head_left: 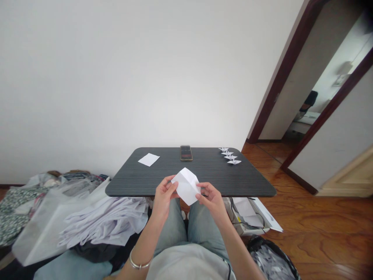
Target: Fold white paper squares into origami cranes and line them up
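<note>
A creased square of white paper (186,187) is held up above the near edge of the dark table (163,182). My left hand (165,190) pinches its left corner between thumb and fingers. At the right corner, my right hand (210,195) grips it the same way. One fold line runs across the sheet, and part of it bends upward. Farther left on the tabletop lies a flat stack or sheet of white paper (149,159). Several folded paper cranes (230,157) stand in a row at the table's right side.
A phone on a stand (186,153) is at the table's back, near the white wall (175,77). Piled clothes (107,217) lie to the left. On the right are a box with papers and cables (247,216) and a black-lined bin (272,258) of paper scraps.
</note>
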`<state>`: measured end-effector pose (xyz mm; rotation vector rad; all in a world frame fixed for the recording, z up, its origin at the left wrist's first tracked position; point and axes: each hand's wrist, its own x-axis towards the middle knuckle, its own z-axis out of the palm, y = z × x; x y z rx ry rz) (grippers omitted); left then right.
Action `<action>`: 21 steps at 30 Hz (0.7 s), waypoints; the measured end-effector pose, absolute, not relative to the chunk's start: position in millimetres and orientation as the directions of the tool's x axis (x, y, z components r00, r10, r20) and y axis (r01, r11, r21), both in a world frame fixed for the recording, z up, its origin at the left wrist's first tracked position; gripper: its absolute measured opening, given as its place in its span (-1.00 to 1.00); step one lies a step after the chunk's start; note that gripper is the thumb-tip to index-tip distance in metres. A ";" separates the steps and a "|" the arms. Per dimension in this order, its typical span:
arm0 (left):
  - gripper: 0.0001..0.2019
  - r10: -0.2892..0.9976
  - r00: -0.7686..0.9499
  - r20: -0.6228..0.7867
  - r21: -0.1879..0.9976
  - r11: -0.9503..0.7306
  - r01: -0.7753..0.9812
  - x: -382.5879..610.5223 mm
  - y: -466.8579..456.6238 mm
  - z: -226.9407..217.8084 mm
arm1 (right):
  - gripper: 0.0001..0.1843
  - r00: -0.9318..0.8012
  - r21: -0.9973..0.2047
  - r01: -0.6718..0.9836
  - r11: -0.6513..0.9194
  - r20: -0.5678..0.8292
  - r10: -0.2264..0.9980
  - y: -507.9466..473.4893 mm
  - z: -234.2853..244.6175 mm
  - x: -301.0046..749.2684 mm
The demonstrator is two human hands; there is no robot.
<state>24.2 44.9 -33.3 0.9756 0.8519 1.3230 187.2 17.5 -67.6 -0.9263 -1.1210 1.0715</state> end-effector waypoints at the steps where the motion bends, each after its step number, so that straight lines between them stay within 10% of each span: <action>1: -0.63 0.996 0.080 0.039 0.925 -0.006 -0.381 24.6 44.8 -34.0 | -0.66 0.090 -0.953 -0.186 0.238 0.225 0.970 17.5 -67.9 187.1; 21: -0.73 0.984 0.059 0.170 0.966 -0.154 -0.209 24.7 50.2 -40.6 | -0.75 0.193 -0.941 -0.173 0.292 0.258 0.946 15.9 -63.9 184.2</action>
